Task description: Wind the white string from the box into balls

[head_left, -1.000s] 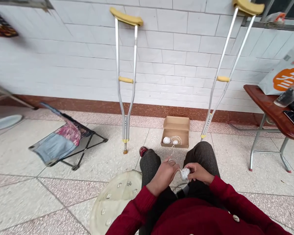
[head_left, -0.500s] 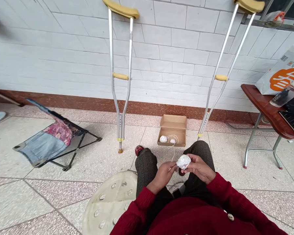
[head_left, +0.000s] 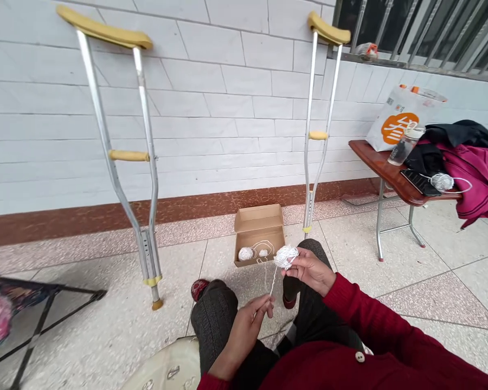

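Observation:
My right hand (head_left: 310,270) grips a ball of white yarn (head_left: 286,257) between thumb and fingers, above my knees. Lower and to the left, my left hand (head_left: 250,323) pinches the yarn strand (head_left: 274,281), which runs taut up to the ball. On the floor in front of me an open cardboard box (head_left: 258,218) holds a larger white yarn ball (head_left: 246,253) and a smaller one (head_left: 263,253). Loose yarn loops lie around them, and a strand hangs over the box's front edge towards my hands.
Two crutches lean on the tiled wall, one crutch (head_left: 149,238) at left and another crutch (head_left: 310,179) beyond my right knee. A red-brown table (head_left: 374,157) at right bears a bag (head_left: 390,124), bottle (head_left: 404,146) and clothing (head_left: 480,168). A folding stool (head_left: 36,319) stands left.
My hands have moved apart: the left drew downward with the strand, the right raised the yarn ball. The view has swung to the right, bringing the table's clothing into sight.

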The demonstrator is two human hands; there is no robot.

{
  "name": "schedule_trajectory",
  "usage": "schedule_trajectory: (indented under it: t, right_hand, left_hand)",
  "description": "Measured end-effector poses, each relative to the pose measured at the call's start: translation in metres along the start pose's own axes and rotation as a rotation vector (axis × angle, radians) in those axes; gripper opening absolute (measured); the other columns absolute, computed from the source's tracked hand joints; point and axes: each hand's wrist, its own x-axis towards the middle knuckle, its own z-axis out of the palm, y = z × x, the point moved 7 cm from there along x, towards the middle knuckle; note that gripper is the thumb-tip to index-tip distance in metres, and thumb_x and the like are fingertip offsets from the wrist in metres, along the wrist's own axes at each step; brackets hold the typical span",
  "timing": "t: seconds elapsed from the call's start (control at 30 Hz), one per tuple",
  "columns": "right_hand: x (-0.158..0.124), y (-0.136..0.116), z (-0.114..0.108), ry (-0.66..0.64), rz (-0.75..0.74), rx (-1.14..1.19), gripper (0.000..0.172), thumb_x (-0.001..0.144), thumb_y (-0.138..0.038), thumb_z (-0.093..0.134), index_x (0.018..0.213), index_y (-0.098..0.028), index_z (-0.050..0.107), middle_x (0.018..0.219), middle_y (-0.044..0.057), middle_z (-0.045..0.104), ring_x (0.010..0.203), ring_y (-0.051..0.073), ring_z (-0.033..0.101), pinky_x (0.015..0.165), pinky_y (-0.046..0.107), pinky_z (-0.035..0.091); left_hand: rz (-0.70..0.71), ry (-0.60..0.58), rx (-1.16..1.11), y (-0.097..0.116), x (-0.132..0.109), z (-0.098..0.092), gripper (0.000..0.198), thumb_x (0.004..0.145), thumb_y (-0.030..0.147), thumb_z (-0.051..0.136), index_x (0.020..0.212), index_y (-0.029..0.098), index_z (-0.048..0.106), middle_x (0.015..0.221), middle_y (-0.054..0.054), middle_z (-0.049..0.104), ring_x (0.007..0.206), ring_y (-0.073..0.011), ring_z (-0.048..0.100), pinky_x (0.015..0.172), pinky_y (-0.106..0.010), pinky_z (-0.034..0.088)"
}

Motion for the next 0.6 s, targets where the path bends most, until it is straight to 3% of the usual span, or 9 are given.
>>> schedule_trajectory:
  t: [0.1,0.23,0.33,0.5,0.6]
  right_hand:
    - [-0.001,-0.024,-0.003,0.006,-0.082,-0.017,0.047,0.063,-0.030,0.092,0.098,-0.012,0.067,0.084,0.004,0.076,0.066,0.014,0.073,0.066,0.023,0.056]
    - [-0.006,-0.041,0.010,-0.107,-0.127,-0.101,0.053,0.062,-0.023,0.092,0.106,-0.017,0.064,0.089,0.003,0.075,0.068,0.018,0.075,0.061,0.024,0.057]
    - [-0.006,-0.037,0.019,-0.166,-0.089,-0.116,0.067,0.060,-0.022,0.092,0.120,-0.020,0.062,0.094,0.002,0.076,0.070,0.018,0.075,0.060,0.025,0.057]
    - [-0.005,-0.024,0.018,-0.158,-0.040,-0.120,0.060,0.056,-0.026,0.095,0.109,-0.012,0.069,0.083,0.004,0.076,0.066,0.017,0.074,0.061,0.025,0.057]
    - [-0.009,-0.020,0.018,-0.173,-0.017,-0.070,0.066,0.057,-0.027,0.095,0.116,-0.013,0.068,0.086,0.004,0.076,0.067,0.017,0.074,0.062,0.025,0.056]
  left_hand:
    - [-0.029,-0.038,0.051,-0.015,-0.006,0.006,0.052,0.100,0.056,0.038,0.070,0.020,0.061,0.082,-0.005,0.069,0.085,-0.0207,0.065,0.082,-0.026,0.047]
    - [-0.053,-0.032,0.130,-0.027,-0.001,0.007,0.051,0.099,0.055,0.038,0.069,0.020,0.060,0.079,-0.004,0.068,0.083,-0.0212,0.064,0.081,-0.028,0.047]
    - [-0.044,-0.035,0.167,-0.030,0.009,0.004,0.048,0.097,0.053,0.039,0.070,0.021,0.062,0.080,-0.005,0.069,0.086,-0.0224,0.065,0.085,-0.030,0.047]
    - [-0.109,-0.023,0.174,-0.044,0.023,-0.002,0.046,0.094,0.053,0.040,0.072,0.021,0.065,0.088,-0.005,0.074,0.089,-0.0235,0.069,0.084,-0.031,0.050]
    - [-0.119,-0.007,0.149,-0.055,0.031,-0.004,0.046,0.092,0.056,0.042,0.074,0.021,0.067,0.092,-0.005,0.076,0.095,-0.0248,0.071,0.088,-0.032,0.052]
